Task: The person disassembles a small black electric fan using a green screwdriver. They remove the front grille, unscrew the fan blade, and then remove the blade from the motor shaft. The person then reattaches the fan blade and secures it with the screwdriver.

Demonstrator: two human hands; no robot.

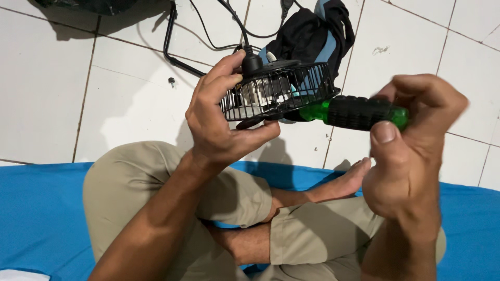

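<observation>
Fingers of the left hand clasp the fan; the right hand grips a screwdriver, seemingly mid-screw, needing steady straight turning.

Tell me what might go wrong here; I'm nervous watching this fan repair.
The screwdriver is driven sideways into the fan, held in mid-air only by the left hand; a slip could jab that palm. A small screw lies loose on the floor tiles and could get lost.
</observation>
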